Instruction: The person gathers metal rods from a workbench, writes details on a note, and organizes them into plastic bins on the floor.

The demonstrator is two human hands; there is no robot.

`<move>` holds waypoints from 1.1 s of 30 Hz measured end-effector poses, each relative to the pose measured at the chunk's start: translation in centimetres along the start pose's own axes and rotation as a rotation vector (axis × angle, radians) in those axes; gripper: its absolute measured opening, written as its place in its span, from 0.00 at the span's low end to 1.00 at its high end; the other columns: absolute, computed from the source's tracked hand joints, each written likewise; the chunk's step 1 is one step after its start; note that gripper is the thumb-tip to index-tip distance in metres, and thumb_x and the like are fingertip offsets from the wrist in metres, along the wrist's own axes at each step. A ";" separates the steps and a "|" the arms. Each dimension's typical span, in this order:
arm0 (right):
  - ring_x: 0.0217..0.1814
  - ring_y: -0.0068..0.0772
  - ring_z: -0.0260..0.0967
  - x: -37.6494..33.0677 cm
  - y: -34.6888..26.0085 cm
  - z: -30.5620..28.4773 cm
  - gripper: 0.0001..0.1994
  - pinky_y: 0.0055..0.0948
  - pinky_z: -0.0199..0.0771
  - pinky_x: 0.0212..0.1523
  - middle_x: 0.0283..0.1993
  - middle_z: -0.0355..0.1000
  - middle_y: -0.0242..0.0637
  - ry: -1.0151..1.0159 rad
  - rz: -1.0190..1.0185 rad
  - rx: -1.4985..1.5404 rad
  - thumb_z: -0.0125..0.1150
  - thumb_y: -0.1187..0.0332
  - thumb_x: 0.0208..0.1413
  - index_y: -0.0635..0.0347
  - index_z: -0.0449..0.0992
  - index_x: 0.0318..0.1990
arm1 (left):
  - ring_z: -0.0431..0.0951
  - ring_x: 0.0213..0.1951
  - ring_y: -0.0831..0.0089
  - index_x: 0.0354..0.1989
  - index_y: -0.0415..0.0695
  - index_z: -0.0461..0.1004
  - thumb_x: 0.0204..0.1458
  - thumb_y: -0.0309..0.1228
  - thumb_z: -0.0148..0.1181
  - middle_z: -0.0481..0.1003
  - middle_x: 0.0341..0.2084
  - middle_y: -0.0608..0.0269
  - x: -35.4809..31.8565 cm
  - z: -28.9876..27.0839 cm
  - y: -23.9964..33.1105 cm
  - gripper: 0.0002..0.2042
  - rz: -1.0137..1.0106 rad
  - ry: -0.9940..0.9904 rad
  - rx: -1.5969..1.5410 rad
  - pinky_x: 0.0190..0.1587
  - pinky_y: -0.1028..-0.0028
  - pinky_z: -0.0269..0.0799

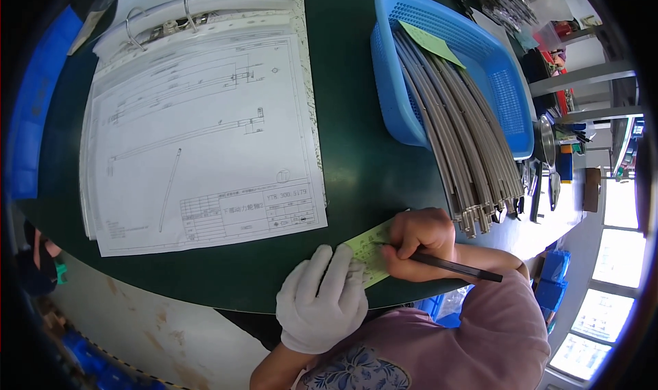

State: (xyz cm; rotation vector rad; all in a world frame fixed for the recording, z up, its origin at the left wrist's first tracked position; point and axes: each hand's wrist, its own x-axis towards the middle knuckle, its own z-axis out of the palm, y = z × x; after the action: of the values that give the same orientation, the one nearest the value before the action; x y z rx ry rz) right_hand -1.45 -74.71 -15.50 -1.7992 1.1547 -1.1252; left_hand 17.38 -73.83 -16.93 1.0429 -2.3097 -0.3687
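My right hand (425,242), bare, grips a black pen (458,266) and rests on a yellow-green paper slip (373,253) near the table's front edge. Handwritten marks show on the slip; the pen's tip is hidden by my fingers. In a white glove, my left hand (322,299) lies with fingers stretched out over the slip's left edge, holding nothing. Just beyond my right hand are the ends of a bundle of long grey metal rods (466,136), which stick out of a blue plastic basket (404,119). Another green slip (433,42) lies on the rods inside it.
An open ring binder with a technical drawing in a clear sleeve (205,143) covers the left of the dark green table (356,184). Blue bins (31,116) stand at the far left. Tools and a metal bowl (545,140) sit right of the basket, near a rack frame (582,78).
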 end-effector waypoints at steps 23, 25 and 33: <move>0.12 0.25 0.60 -0.5 0.0 0.3 0.14 0.21 0.54 0.12 0.14 0.61 0.31 -0.012 0.002 -0.020 0.62 0.82 0.34 0.56 0.60 0.15 | 0.68 0.44 0.62 0.30 0.45 0.72 0.33 0.30 0.54 0.70 0.40 0.63 -0.5 -0.1 0.0 0.12 0.010 -0.027 0.036 0.42 0.65 0.64; 0.12 0.26 0.60 -0.9 0.3 0.4 0.15 0.21 0.54 0.12 0.14 0.61 0.31 0.031 -0.001 0.001 0.62 0.82 0.34 0.56 0.60 0.14 | 0.68 0.44 0.62 0.30 0.45 0.72 0.33 0.30 0.54 0.70 0.40 0.63 -0.5 0.0 0.2 0.12 0.006 -0.022 0.041 0.42 0.65 0.64; 0.12 0.26 0.60 -0.2 0.4 -0.4 0.15 0.21 0.54 0.12 0.14 0.61 0.32 0.020 0.020 -0.059 0.61 0.82 0.35 0.56 0.60 0.14 | 0.69 0.44 0.62 0.30 0.45 0.73 0.33 0.30 0.55 0.71 0.40 0.63 0.5 0.4 -0.1 0.12 0.010 -0.016 0.036 0.42 0.65 0.64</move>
State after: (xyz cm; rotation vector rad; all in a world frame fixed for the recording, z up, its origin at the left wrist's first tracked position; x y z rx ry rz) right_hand -1.99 -74.66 -15.76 -1.8203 1.2264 -1.1103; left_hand 16.96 -74.23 -17.07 1.0492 -2.3426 -0.3340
